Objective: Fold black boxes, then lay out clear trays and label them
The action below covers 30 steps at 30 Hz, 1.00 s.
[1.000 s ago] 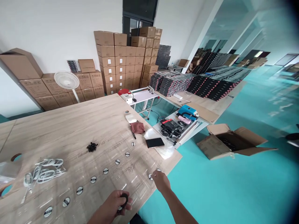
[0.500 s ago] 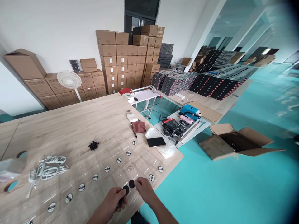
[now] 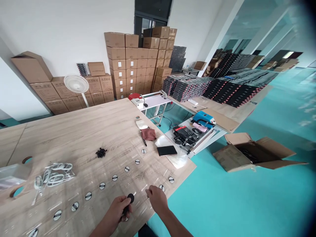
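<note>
My left hand (image 3: pixel 120 210) is closed round several black round discs (image 3: pixel 130 197), the top one showing above the thumb. To its right, my right hand (image 3: pixel 157 198) is pinched low over clear plastic bags (image 3: pixel 108 204). Only a thin dark edge shows under its fingertips; the black disc there is mostly hidden. Beyond the hands, a row of round white stickers with a black band (image 3: pixel 102 186) runs diagonally over the bags. Another such sticker (image 3: pixel 161 188) lies beside my right hand.
On the wooden table (image 3: pixel 74 131) are a pile of small black parts (image 3: pixel 101 152), bagged white cables (image 3: pixel 55 174), a black phone-like slab (image 3: pixel 167 150), a brown cloth pouch (image 3: pixel 148 134) and a pen (image 3: pixel 144 141). An opened carton (image 3: pixel 232 158) stands on the floor at right.
My right hand has drawn away from my left and turned downward, so its disc's face no longer shows. My left hand still holds its discs. The view has shifted slightly.
</note>
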Available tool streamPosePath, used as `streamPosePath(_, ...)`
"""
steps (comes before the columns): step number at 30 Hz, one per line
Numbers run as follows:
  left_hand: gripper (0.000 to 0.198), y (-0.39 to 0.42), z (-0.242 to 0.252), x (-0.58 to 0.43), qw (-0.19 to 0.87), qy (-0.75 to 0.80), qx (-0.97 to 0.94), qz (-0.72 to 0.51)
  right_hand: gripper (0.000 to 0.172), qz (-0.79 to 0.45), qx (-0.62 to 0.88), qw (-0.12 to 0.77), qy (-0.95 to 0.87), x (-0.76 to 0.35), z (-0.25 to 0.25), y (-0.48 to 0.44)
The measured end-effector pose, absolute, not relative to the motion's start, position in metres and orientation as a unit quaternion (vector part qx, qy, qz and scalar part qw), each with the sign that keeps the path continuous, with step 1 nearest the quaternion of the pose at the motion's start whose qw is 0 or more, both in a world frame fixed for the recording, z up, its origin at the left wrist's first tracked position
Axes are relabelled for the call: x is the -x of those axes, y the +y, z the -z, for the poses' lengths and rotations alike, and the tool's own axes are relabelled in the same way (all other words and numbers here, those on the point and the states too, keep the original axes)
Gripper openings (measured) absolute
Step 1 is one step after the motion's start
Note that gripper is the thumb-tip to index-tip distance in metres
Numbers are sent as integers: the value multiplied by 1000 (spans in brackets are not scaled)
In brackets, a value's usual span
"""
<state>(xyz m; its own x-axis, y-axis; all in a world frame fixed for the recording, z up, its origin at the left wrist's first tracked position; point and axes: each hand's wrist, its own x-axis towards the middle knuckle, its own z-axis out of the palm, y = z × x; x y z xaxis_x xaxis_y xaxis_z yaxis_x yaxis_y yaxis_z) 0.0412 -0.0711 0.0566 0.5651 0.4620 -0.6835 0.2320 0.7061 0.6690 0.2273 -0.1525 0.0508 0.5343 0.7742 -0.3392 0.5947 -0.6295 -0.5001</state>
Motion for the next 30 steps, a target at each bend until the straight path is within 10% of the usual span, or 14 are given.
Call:
streamPosePath(16, 23, -76, -47, -16, 801, 521, -262, -136, 5, -305, 791, 95, -522, -188, -52, -126)
streamPosePath(22, 27, -80, -56, 7, 789, 548, -165, -222, 37, -290, 792, 87, -530, -204, -59, -116)
streamPosePath(30, 32, -100, -75, 10, 785, 506, 0, -357, 24, -373, 540, 175, -734, -143, -100, -90)
